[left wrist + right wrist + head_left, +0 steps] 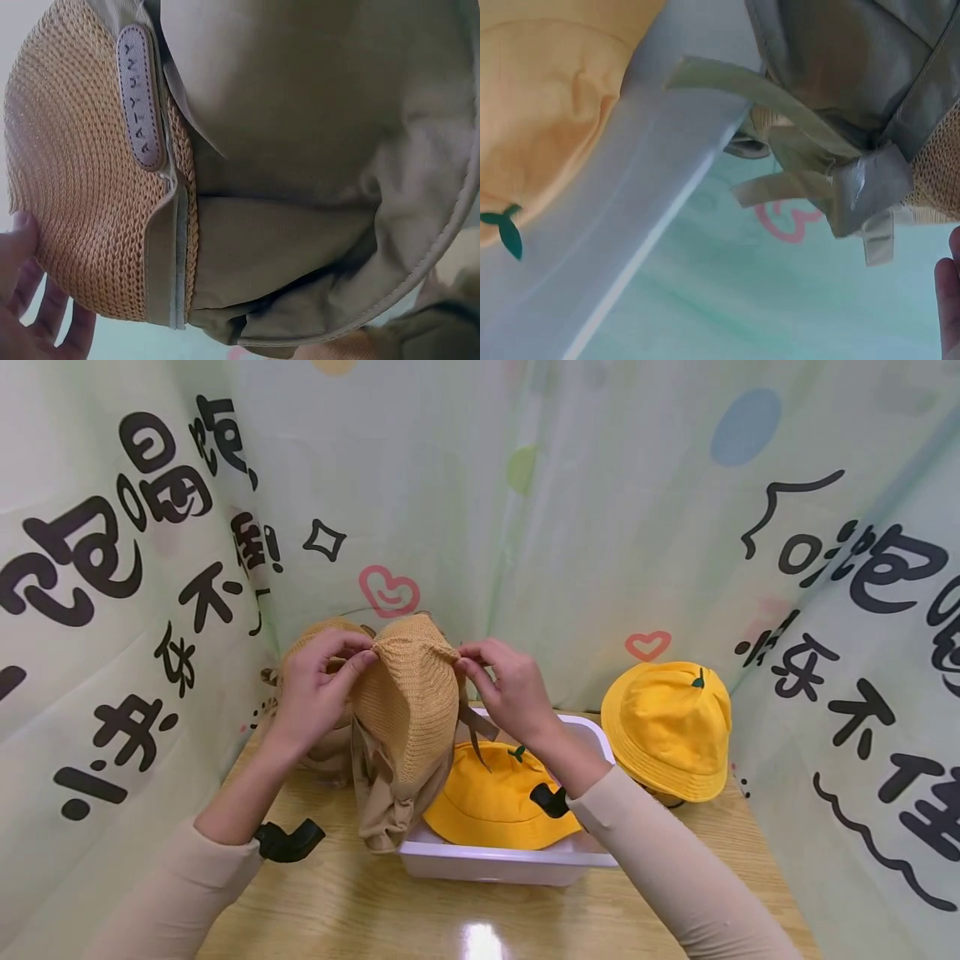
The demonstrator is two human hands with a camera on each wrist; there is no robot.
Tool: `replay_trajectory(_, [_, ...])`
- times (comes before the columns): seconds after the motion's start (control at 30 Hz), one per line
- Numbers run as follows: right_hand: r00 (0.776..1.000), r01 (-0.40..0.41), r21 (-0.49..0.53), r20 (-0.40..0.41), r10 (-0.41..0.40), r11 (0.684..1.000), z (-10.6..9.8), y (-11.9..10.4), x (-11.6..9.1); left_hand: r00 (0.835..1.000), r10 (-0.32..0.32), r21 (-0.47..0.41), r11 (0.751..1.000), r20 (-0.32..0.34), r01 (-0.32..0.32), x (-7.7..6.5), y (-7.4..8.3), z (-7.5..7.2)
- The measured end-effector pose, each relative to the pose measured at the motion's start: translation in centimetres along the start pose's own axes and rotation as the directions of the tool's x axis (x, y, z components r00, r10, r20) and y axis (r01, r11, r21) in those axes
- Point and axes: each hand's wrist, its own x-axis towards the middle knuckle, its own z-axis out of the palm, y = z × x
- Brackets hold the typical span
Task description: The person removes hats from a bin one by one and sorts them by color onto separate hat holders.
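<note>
A tan woven hat [416, 718] with a khaki cloth brim hangs upright between my two hands, in front of and partly over the bin's left side. My left hand [318, 685] pinches the crown's top left edge between thumb and fingers. At the top right edge, my right hand [506, 689] pinches it likewise. The left wrist view shows a stitched label [141, 97] on the band and the folded brim [337, 225]. Ribbon ties [765, 94] dangle from the hat in the right wrist view.
A white plastic bin [510, 860] on the wooden table [337, 910] holds a yellow bucket hat [487, 810] with a green sprout. Another yellow hat [667, 731] stands right of the bin. Behind my left hand is a second tan hat [318, 631]. Printed curtains [570, 552] enclose the table.
</note>
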Motion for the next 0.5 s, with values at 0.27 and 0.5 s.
replay_trajectory(0.27, [0.993,0.115,-0.179,0.045,-0.108,0.977,-0.4,-0.3,1.1,0.976,0.219,0.162,0.963,0.003,-0.216,1.0,-0.2,-2.1])
replay_trajectory(0.5, [1.000,-0.010,-0.060,0.015,0.011,0.998,0.6,-0.9,1.5,0.968,0.252,0.160,0.956,-0.004,-0.248,0.3,-0.7,-1.7])
